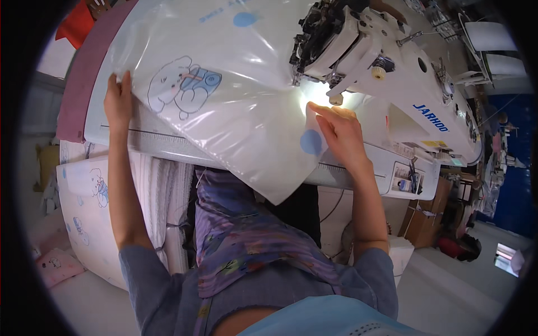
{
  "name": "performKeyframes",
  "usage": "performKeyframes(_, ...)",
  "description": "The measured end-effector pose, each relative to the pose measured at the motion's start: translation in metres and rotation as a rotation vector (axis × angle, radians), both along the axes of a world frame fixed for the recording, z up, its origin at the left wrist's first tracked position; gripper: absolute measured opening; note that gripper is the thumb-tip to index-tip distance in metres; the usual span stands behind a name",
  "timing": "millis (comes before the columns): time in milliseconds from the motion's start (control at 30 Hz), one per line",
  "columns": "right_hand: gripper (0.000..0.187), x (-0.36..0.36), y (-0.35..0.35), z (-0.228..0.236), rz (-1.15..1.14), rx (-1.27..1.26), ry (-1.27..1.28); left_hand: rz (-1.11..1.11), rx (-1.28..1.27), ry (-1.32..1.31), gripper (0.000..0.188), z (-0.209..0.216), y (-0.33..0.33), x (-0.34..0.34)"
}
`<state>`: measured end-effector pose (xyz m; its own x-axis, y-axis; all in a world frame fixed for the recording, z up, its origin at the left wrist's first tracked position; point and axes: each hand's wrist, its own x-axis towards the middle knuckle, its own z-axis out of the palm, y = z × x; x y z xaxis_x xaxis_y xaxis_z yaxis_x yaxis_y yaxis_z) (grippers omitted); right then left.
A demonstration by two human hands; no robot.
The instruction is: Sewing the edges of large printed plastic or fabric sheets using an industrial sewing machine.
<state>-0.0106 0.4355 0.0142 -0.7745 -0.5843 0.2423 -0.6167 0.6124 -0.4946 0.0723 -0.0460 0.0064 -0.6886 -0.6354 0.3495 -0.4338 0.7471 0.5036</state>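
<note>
A glossy white plastic sheet, printed with a cartoon bear and blue dots, spreads over the sewing table, and one corner hangs past the front edge. At its left edge my left hand pinches the sheet between thumb and fingers. My right hand presses on the sheet just in front of the lit needle area of a white sewing machine. Its index finger points toward the presser foot, with the other fingers curled. Whether the right fingers grip the sheet's edge is hard to see.
A ruler strip runs along the table's front edge. Stacked printed sheets stand below on the left. A small tray sits at the table's right end, near a cardboard box. Purple cloth covers the left table edge.
</note>
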Motion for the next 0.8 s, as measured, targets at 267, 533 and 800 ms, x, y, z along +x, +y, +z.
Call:
performKeyframes(267, 0.037, -0.006, 0.017, 0.008, -0.025, -0.084, -0.254, -0.846, -0.245, 0.139, 0.043, -0.055, 0.219, 0.102)
performKeyframes(533, 0.042, -0.016, 0.011, 0.013, 0.180, 0.053, 0.155, -1.011, -0.010, 0.201, 0.035, -0.024, 0.282, 0.084)
performKeyframes(800, 0.040, 0.010, -0.003, 0.014, 0.100, 0.093, -0.082, -1.121, 0.221, -0.004, 0.037, 0.007, 0.178, 0.041)
